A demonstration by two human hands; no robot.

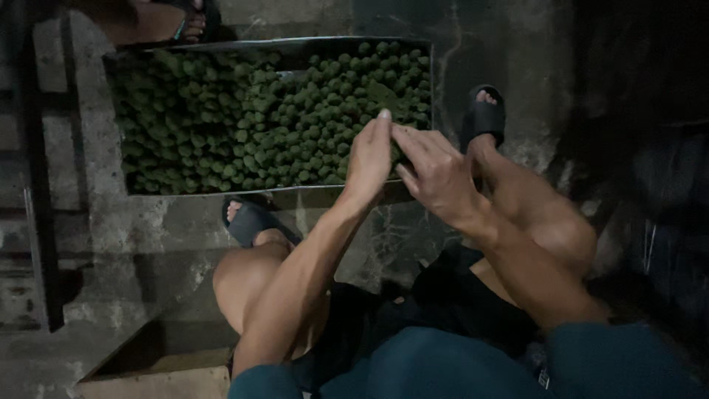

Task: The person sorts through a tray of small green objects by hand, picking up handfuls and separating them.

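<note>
A person sits low, knees apart, seen from above in dim light. In front of them on the concrete floor [148, 244] lies a shallow rectangular metal tray [295, 189] packed nearly edge to edge with small round green balls [244, 122]. Both hands meet over the tray's near right corner. The left hand [371, 151] is held flat, fingers together and pointing away, not gripping anything visible. The right hand [436, 166] has its fingers drawn together just beside it; whether it pinches a ball is hidden by the fingers. A dark sandal [484, 114] stands right of the tray, another [249, 220] at its near edge. Another person's foot [193, 22] is cut off at the top. Open floor lies left; the right side is too dark to read.
</note>
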